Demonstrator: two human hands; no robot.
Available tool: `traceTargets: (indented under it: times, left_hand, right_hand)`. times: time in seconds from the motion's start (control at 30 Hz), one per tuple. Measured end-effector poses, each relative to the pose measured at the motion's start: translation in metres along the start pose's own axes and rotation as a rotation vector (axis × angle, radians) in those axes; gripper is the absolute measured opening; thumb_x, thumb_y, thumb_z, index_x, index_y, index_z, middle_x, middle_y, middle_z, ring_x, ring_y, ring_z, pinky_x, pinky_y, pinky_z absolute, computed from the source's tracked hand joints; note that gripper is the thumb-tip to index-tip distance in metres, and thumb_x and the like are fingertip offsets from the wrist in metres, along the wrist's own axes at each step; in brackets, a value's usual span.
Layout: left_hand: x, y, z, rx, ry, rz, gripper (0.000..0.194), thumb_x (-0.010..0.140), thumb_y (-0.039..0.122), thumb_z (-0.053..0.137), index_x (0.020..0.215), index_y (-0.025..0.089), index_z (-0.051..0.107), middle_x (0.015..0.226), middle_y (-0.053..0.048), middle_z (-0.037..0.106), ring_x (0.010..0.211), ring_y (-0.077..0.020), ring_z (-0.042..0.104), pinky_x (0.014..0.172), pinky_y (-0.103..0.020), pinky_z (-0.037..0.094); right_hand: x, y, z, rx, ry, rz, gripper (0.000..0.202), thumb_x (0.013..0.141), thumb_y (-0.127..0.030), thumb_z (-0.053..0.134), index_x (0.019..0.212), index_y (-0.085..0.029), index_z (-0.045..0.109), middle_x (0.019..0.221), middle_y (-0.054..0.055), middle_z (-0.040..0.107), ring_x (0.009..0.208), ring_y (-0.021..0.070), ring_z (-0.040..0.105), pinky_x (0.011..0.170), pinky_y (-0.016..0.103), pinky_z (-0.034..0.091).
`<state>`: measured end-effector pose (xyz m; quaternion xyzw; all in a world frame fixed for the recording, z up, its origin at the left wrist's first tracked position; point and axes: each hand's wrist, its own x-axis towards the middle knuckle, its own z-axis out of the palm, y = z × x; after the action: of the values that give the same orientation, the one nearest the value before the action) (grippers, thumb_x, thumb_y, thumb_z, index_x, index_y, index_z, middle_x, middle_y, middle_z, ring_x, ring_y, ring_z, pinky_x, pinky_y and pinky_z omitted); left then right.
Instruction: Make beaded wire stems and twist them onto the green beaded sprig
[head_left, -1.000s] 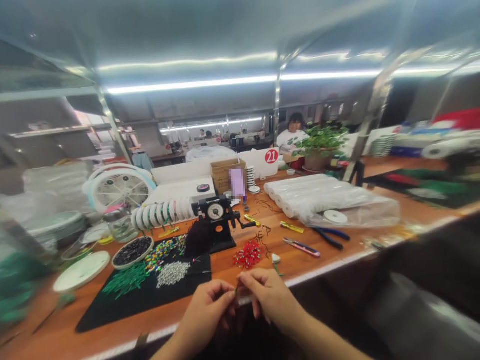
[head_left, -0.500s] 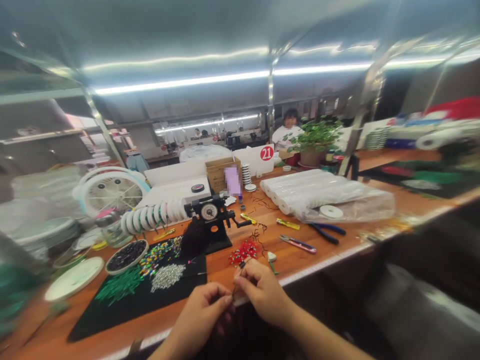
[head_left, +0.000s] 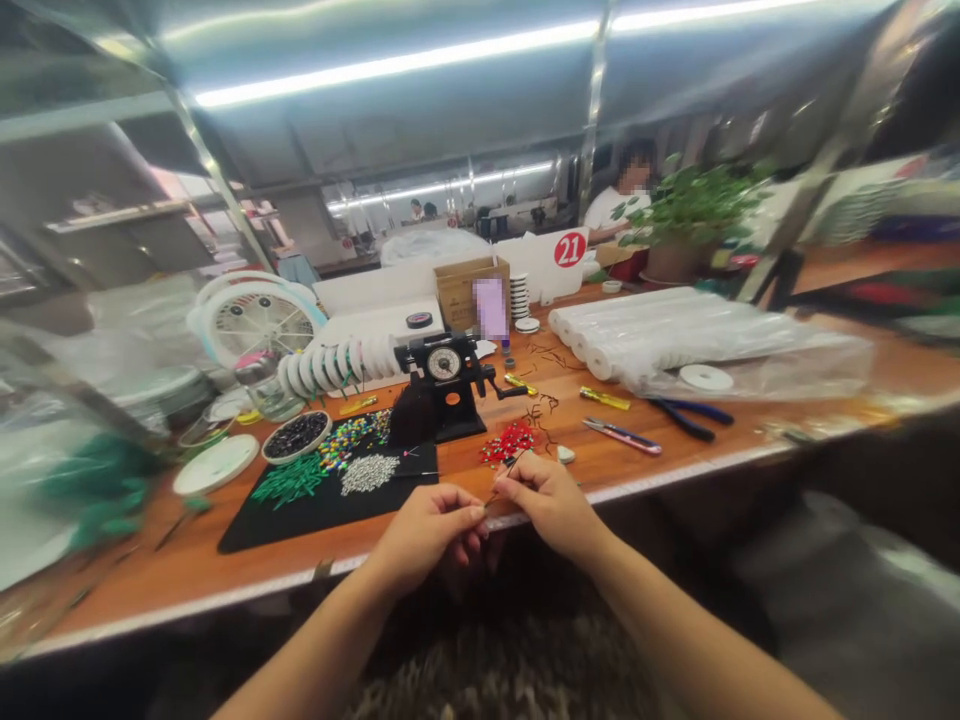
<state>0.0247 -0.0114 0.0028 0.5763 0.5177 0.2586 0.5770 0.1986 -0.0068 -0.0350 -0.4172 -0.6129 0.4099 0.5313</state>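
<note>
My left hand (head_left: 435, 530) pinches one end of a thin dark strand (head_left: 495, 497) at the table's front edge. Just right of it, my right hand (head_left: 551, 500) pinches the same strand, with a small black piece at its fingertips. Beyond the right hand lies a pile of red pieces (head_left: 508, 441). On a black mat (head_left: 322, 522) to the left are silver beads (head_left: 370, 474), green pieces (head_left: 289, 481) and multicoloured beads (head_left: 343, 444). A hand-cranked black device with a dial (head_left: 444, 363) stands behind the mat.
Snips (head_left: 622, 436) and blue-handled pliers (head_left: 694, 418) lie to the right, before wrapped white rolls (head_left: 660, 335). White spools (head_left: 337, 366), a bowl of black pieces (head_left: 298, 437) and a fan (head_left: 259, 320) stand left. A person (head_left: 619, 205) sits beyond the table.
The camera view has tilted down, showing more of both forearms. My hands are slightly farther apart, and more of the strand shows between them.
</note>
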Motion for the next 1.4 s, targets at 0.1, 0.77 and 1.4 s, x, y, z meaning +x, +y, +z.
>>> traceTargets:
  times: [0.1, 0.77, 1.4]
  left_hand:
    - [0.000, -0.001, 0.000, -0.007, 0.001, 0.000, 0.021, 0.071, 0.032, 0.066, 0.070, 0.012, 0.063, 0.056, -0.002, 0.061, 0.042, -0.0080, 0.050, 0.041, -0.018, 0.038]
    - [-0.002, 0.006, 0.001, -0.140, -0.001, -0.003, 0.019, 0.064, 0.029, 0.071, 0.063, 0.011, 0.064, 0.054, -0.001, 0.061, 0.043, -0.0068, 0.049, 0.040, -0.016, 0.039]
    - [-0.005, 0.002, 0.009, -0.049, 0.041, 0.018, 0.012, 0.067, 0.024, 0.064, 0.065, 0.012, 0.063, 0.055, -0.002, 0.063, 0.045, -0.0093, 0.053, 0.042, -0.019, 0.041]
  right_hand:
    - [0.000, 0.000, -0.001, 0.001, -0.006, 0.009, 0.024, 0.077, -0.030, 0.056, 0.057, -0.018, 0.053, 0.065, 0.000, 0.054, 0.065, 0.0151, 0.050, 0.064, 0.028, 0.039]
    - [-0.004, -0.005, -0.008, 0.051, -0.224, -0.028, 0.017, 0.081, -0.031, 0.060, 0.078, -0.017, 0.067, 0.089, 0.006, 0.060, 0.087, 0.0187, 0.057, 0.079, 0.031, 0.044]
    - [-0.002, 0.003, -0.005, 0.030, -0.118, 0.007, 0.021, 0.081, -0.029, 0.057, 0.064, -0.017, 0.059, 0.067, -0.001, 0.056, 0.067, 0.0143, 0.051, 0.064, 0.026, 0.038]
